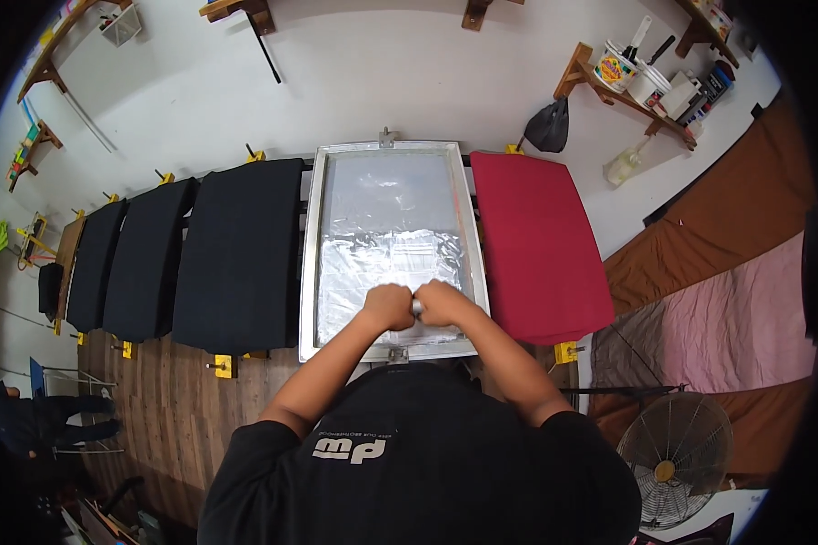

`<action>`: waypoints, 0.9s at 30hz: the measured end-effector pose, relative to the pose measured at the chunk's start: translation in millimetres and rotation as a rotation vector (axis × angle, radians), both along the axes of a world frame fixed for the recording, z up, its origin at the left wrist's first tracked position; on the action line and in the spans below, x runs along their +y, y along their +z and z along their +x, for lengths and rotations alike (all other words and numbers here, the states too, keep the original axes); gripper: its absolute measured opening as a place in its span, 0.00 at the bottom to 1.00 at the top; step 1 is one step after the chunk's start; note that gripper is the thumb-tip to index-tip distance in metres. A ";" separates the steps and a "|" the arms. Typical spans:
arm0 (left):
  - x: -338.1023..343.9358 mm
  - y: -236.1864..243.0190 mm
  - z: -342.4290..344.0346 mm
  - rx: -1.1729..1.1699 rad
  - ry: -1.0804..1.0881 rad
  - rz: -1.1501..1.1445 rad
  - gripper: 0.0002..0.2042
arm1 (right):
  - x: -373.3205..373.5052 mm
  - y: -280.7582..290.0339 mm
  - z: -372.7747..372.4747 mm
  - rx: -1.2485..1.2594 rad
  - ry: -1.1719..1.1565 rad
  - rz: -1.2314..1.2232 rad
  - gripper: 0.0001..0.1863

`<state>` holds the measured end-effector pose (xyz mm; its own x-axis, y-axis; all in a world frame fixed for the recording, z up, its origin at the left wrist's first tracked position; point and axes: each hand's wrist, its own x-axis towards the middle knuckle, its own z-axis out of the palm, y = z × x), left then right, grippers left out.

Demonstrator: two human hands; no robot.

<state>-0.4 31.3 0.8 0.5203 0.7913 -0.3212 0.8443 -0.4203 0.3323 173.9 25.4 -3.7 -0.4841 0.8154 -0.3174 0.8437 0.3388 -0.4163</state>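
My left hand (390, 307) and my right hand (440, 303) are both closed, knuckles up, side by side over the near half of a metal-rimmed printing screen (311, 263). Between the two fists shows a small, silvery, round-ended thing (417, 307). Both hands seem to grip it, but most of it is hidden by the fingers. Shiny, wrinkled clear film (373, 263) covers the screen's near half, under and around my hands. The far half of the mesh (382, 186) looks smooth and grey. Metal clamps hold the frame at its far and near ends.
Black cloth-covered boards (236, 254) stand in a row to the left. A red cloth-covered board (541, 245) lies close on the right. A round fan (673, 461) stands at lower right, near brown and pink cloth (727, 318). Wall shelves (627, 100) hold tubs and tools.
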 end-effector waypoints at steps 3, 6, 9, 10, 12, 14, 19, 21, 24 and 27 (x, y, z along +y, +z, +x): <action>3.1 -18.2 -1.5 -0.220 0.056 0.325 0.08 | 2.5 -9.7 -5.3 0.034 -0.155 0.211 0.07; -20.1 -32.0 -1.6 -0.238 0.024 0.330 0.08 | -30.0 -21.3 -12.9 -0.009 -0.143 0.313 0.10; -48.7 -28.7 -5.6 -0.250 -0.015 0.260 0.10 | -62.6 -18.5 -10.2 0.035 -0.124 0.266 0.09; -52.0 -25.1 -6.5 -0.258 -0.011 0.263 0.10 | -66.5 -16.3 -9.6 0.068 -0.126 0.259 0.09; -55.9 -15.8 -6.1 -0.198 -0.041 0.180 0.10 | -68.0 -10.4 -6.3 0.000 -0.113 0.113 0.10; -39.4 -6.7 -6.9 -0.127 -0.050 0.045 0.10 | -48.6 -5.4 -1.5 0.017 -0.088 0.038 0.10; 15.1 -3.5 0.0 -0.057 0.021 0.050 0.10 | 7.7 -4.1 1.2 -0.002 -0.077 0.115 0.10; 27.1 -9.5 4.5 -0.126 0.080 0.201 0.10 | 22.4 -5.6 -2.3 0.051 -0.140 0.169 0.11; 32.1 -16.4 6.3 -0.090 0.055 0.199 0.09 | 23.9 -6.9 -3.2 0.002 -0.120 0.166 0.11; 14.6 -19.1 0.4 -0.048 -0.032 0.055 0.09 | 4.6 -7.7 -1.5 -0.016 -0.066 0.047 0.10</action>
<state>0.0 45.9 -18.3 0.5592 0.7898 -0.2520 0.8139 -0.4652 0.3480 172.4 30.0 -11.4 -0.4237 0.8595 -0.2857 0.8715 0.3009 -0.3872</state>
